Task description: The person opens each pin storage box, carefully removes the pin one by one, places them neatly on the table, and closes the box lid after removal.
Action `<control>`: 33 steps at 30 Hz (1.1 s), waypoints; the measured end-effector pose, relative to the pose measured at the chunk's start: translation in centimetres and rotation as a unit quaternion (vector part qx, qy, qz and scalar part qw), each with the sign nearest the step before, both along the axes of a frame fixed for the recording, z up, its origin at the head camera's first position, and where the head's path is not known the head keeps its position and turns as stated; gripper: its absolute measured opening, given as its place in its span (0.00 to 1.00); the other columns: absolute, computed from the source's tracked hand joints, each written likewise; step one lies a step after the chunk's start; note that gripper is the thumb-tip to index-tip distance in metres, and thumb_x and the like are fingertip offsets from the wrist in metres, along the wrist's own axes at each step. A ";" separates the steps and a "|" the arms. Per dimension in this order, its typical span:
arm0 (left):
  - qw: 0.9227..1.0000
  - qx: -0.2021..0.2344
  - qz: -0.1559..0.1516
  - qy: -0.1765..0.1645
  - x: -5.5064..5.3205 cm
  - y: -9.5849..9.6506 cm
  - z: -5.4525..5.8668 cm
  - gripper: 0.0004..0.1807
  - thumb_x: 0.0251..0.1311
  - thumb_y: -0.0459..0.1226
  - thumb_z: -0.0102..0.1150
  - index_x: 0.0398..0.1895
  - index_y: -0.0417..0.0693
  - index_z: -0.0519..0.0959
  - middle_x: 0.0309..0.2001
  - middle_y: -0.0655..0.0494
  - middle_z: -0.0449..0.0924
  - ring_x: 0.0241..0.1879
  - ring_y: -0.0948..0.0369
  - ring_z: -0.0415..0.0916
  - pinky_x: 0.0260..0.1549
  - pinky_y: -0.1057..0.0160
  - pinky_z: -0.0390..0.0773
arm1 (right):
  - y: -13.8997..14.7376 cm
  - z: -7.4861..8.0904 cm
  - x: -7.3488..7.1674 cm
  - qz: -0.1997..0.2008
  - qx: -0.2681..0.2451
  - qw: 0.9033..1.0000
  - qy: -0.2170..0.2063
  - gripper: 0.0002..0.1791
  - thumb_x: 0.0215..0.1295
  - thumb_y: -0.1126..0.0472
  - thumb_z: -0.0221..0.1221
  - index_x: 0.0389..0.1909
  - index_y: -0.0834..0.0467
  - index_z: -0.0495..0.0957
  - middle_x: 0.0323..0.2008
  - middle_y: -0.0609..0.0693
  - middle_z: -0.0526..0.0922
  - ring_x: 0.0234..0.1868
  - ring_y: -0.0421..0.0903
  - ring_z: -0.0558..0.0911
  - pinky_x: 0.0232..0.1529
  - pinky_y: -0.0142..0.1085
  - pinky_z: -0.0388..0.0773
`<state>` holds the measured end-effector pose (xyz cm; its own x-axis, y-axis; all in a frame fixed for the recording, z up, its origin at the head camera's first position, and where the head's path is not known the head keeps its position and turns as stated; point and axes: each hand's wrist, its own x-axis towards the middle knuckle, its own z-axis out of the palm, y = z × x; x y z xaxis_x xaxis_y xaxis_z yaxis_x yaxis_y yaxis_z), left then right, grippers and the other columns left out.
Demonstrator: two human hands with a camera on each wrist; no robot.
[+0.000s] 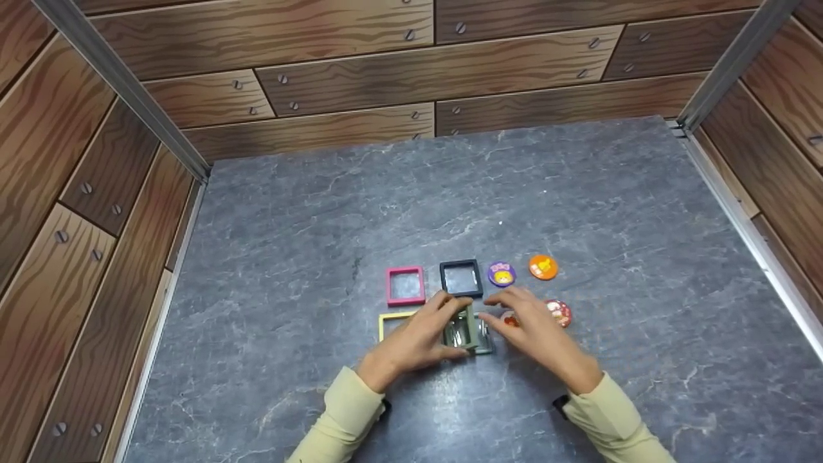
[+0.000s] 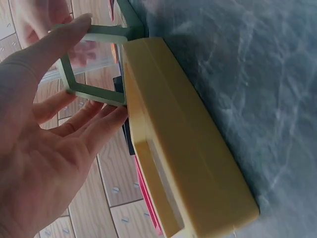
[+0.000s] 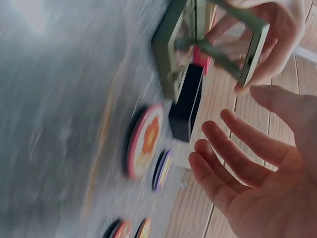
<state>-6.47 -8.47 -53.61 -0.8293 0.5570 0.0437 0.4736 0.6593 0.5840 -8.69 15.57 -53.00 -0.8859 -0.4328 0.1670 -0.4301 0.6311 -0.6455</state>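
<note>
A green square display frame (image 1: 472, 329) with a clear window stands hinged apart, one half raised and the other on the table. My left hand (image 1: 411, 334) grips the raised half, thumb on one edge and fingertips on the opposite edge, as the left wrist view shows. On the right, my right hand (image 1: 530, 325) hovers with spread, slightly bent fingers and holds nothing; its thumb is close to the green frame (image 3: 166, 57). Under that hand, partly covered, lies a round pink-rimmed badge with a flower (image 3: 147, 141). A yellow frame (image 2: 183, 139) lies beside the left hand, partly hidden by it.
Behind the hands lie a pink frame (image 1: 388, 287) and a black frame (image 1: 479, 278). To their right are a purple round badge (image 1: 501, 274) and an orange one (image 1: 543, 267); a red badge (image 1: 561, 313) lies beside the right hand. Wood-patterned walls (image 1: 360, 83) enclose the grey marbled table (image 1: 308, 218).
</note>
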 end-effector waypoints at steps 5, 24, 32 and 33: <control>1.000 -0.012 0.008 0.028 0.2 0.5 -0.1 0.46 0.58 0.49 0.77 0.77 0.47 0.66 0.63 0.52 0.76 0.56 0.61 0.79 0.64 0.66 0.82 | -0.8 0.1 0.3 0.009 0.003 1.000 -0.004 0.19 0.67 0.52 0.71 0.53 0.58 0.87 0.49 0.51 0.88 0.48 0.52 0.84 0.50 0.44 0.84; 0.992 -0.093 0.034 0.081 0.4 2.2 0.3 0.44 0.56 0.53 0.78 0.72 0.43 0.75 0.56 0.51 0.79 0.48 0.60 0.81 0.50 0.64 0.88 | -0.8 -0.1 -0.1 0.013 0.037 0.999 -0.011 0.18 0.65 0.60 0.72 0.53 0.62 0.88 0.45 0.53 0.86 0.42 0.47 0.77 0.43 0.39 0.77; 0.983 -0.138 0.038 0.117 0.4 3.2 0.4 0.40 0.55 0.55 0.79 0.66 0.42 0.80 0.52 0.52 0.79 0.49 0.58 0.81 0.50 0.63 0.88 | -0.8 -0.4 0.0 0.002 0.057 0.998 0.010 0.17 0.63 0.63 0.73 0.51 0.63 0.88 0.44 0.54 0.85 0.43 0.48 0.76 0.45 0.42 0.76; 0.982 -0.142 0.038 0.121 0.4 3.3 0.4 0.40 0.54 0.55 0.79 0.65 0.41 0.80 0.51 0.52 0.80 0.49 0.58 0.81 0.49 0.63 0.88 | -0.8 -0.5 0.0 -0.001 0.059 0.998 0.014 0.17 0.62 0.63 0.73 0.51 0.64 0.88 0.44 0.54 0.85 0.44 0.49 0.76 0.45 0.43 0.76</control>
<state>-6.10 -5.20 -53.17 -0.8532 0.5126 0.0960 0.5192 0.8178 0.2484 -8.71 14.80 -53.46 -0.8828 -0.4487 0.1391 -0.4448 0.7032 -0.5547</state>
